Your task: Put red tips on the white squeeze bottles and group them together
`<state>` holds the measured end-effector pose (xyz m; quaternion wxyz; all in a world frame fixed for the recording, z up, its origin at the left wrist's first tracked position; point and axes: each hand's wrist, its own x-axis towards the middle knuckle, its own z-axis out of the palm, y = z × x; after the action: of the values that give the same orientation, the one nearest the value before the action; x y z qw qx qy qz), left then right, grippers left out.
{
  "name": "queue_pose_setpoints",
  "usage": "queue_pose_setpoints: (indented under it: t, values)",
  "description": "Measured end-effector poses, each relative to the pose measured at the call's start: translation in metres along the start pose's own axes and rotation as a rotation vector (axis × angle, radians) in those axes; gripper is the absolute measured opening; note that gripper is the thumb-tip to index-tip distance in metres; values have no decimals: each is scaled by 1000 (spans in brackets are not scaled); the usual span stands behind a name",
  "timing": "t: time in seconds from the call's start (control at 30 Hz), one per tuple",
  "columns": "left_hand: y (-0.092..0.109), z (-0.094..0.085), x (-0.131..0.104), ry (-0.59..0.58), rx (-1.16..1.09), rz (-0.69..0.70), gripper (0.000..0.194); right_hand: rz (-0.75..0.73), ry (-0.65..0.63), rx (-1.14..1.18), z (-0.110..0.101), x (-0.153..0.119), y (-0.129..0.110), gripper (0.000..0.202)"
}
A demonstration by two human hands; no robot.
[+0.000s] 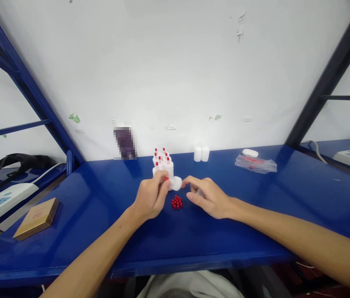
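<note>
My left hand (152, 194) pinches a small white bottle (176, 183) by its red-tipped end. The bottle lies tilted on its side in the air, its base pointing right. Just right of that base is my right hand (209, 198), index finger and thumb apart. A small pale thing shows beneath its curled fingers, too hidden to name. Behind my left hand stands a cluster of white bottles (167, 164) with red caps, partly covered by the hand. Between my hands, a little nearer to me, several loose red caps (176, 203) sit grouped on the blue table (175, 240).
Two white bottles (201, 154) without red caps stand by the wall. To their right are a white oval case (250, 153) and a clear plastic bag (255, 163) with red pieces. A gold box (37, 218) lies at left, near a power strip (5, 205).
</note>
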<state>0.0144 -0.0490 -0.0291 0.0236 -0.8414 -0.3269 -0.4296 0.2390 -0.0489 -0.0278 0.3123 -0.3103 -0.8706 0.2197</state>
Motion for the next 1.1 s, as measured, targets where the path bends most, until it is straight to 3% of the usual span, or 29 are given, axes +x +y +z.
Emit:
queue_pose_setpoints:
  t: [0.07,0.17,0.4,0.63,0.9,1.1]
  values:
    - [-3,-2,1,34,60,-127,9,22,1,-96,0,1,1,23]
    - [-4,-2,3,-27,214,-228,13,18,-50,-215,2,2,0,18]
    - [-10,4,4,-194,449,-278,21,-67,-186,-272,3,1,-2,19]
    - [-14,6,1,-269,586,-246,30,-86,-216,-285,3,2,1,18]
    - [-16,6,1,-211,552,-241,28,-72,-240,-313,2,2,-1,19]
    - [-9,6,1,-118,348,-19,20,-73,-250,-316,2,4,-2,19]
